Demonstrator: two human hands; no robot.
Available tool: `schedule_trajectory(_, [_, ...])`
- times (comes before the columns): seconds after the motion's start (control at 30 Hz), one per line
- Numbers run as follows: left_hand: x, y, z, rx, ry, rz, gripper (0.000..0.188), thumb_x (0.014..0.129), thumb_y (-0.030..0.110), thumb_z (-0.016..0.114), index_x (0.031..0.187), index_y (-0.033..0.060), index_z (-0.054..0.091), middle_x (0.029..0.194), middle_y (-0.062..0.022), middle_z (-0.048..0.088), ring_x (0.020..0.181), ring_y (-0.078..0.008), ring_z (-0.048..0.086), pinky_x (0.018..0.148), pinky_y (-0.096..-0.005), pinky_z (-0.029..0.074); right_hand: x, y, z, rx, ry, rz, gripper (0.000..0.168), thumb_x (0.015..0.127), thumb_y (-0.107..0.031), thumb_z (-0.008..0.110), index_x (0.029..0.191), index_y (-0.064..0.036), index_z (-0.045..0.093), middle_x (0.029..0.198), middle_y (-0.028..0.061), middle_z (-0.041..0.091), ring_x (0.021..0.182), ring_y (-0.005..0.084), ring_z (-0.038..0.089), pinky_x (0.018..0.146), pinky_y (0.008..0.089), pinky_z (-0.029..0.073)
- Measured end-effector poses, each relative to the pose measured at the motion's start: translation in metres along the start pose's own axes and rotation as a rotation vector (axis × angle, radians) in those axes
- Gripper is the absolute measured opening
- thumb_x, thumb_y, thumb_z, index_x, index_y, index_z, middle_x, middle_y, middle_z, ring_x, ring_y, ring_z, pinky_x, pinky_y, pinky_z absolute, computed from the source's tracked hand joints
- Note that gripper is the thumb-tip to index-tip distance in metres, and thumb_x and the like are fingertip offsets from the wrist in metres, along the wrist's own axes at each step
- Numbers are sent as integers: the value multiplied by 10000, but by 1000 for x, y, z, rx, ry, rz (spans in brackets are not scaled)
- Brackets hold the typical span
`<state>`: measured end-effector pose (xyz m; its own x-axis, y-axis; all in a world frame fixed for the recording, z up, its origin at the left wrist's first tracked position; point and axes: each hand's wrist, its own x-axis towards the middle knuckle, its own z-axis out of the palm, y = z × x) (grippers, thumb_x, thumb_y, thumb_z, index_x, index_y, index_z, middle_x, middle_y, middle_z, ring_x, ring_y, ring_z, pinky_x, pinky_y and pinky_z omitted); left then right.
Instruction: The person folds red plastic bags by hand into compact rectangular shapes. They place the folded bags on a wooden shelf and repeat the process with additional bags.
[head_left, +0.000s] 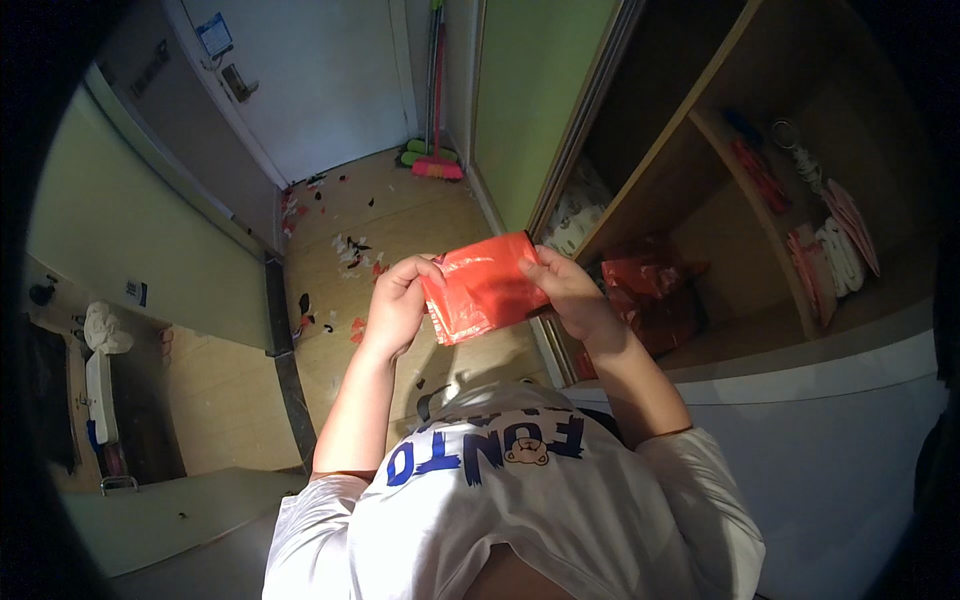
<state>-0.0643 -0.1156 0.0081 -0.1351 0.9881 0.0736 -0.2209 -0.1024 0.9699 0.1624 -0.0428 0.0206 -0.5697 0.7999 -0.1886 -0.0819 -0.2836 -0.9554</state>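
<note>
A folded red plastic bag (487, 289) is stretched flat between both hands, above the wooden floor. My left hand (405, 300) grips its left edge, thumb on top and fingers partly hidden behind. At the right edge, my right hand (570, 289) pinches it, with the thumb on the upper face. More red plastic bags (641, 277) lie in the lower compartment of the wooden cabinet, just right of my right hand. On the shelf above are folded pink and white items (840, 255) and a red item (761, 176).
Black, white and red scraps (352, 251) are scattered over the floor. A pink broom (437, 166) and green slippers (416, 150) stand by the white door (322, 82). The wooden cabinet's divider (675, 135) rises at right; a washbasin (101, 397) shows at far left.
</note>
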Motion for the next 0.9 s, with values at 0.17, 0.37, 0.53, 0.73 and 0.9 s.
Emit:
schedule_trajectory(0.17, [0, -3, 2, -90, 8, 39, 233, 885, -99, 363, 804, 21, 545, 1010, -64, 596, 761, -103, 543, 592, -220, 440, -6, -5, -8, -24, -81, 150, 323, 995, -352, 431, 1075, -65, 555, 837, 10, 609, 564, 45, 529, 437, 175, 388])
schedule_trajectory(0.37, [2, -7, -3, -94, 0, 74, 243, 878, -116, 361, 763, 38, 508, 974, -71, 597, 762, -102, 534, 626, -225, 443, -10, -10, 1, 152, -10, 107, 298, 996, -337, 432, 976, -72, 568, 687, -20, 547, 451, 39, 419, 378, 181, 286])
schedule_trajectory(0.53, [5, -10, -5, -173, -7, 91, 240, 877, -115, 367, 740, 44, 484, 940, -66, 595, 783, -112, 527, 686, -237, 442, -6, -7, 0, 149, 2, 110, 224, 978, -269, 486, 943, -69, 582, 683, -30, 547, 466, 34, 433, 398, 179, 302])
schedule_trajectory(0.73, [8, -14, -13, -131, 40, 116, 218, 889, -87, 413, 739, 49, 494, 977, -72, 587, 839, -128, 528, 746, -248, 434, -6, -8, 6, 136, 89, 50, 197, 951, -202, 538, 1022, -32, 606, 733, -13, 602, 520, 43, 486, 466, 177, 369])
schedule_trajectory(0.9, [8, -18, -18, 95, 65, 225, 193, 901, -54, 434, 753, 47, 505, 1026, -78, 575, 869, -140, 534, 776, -257, 434, -8, -11, 9, -37, 84, -24, 185, 918, -139, 578, 1032, 7, 584, 761, -2, 609, 597, 45, 520, 547, 193, 415])
